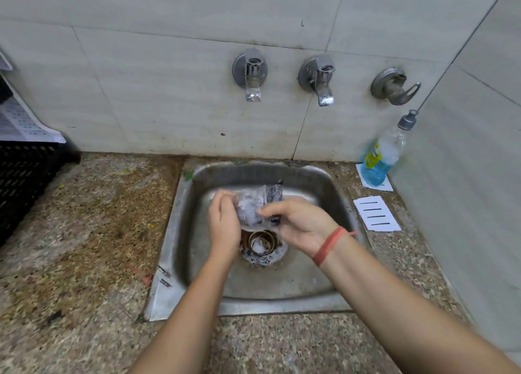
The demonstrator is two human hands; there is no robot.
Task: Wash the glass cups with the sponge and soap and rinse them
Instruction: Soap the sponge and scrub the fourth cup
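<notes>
Glass cup point(249, 211): gripped by left hand point(224, 221) over sink point(310, 283), steadied so right hand point(298, 224), pinching sponge point(275, 193), can scrub.

Stone counter point(84, 232), steel sink point(253, 307), white slotted tray point(376, 213), black crate point(22, 182)

The left hand point(224, 221) gripping a glass cup point(249, 207) and the right hand point(301, 227) holding a dark sponge point(275, 192) to it fill the middle of the sink point(335, 263), over a round vessel point(262, 242) at the drain; the basin floor toward the front rim lies open. Two taps point(253, 77) and a valve handle point(396, 87) jut from the wall above, well clear of the hands. The counter point(84, 232) is open on the left up to a black crate point(22, 182), while its narrow right strip holds a soap bottle point(380, 159) and a white slotted tray point(376, 213) beside the side wall
</notes>
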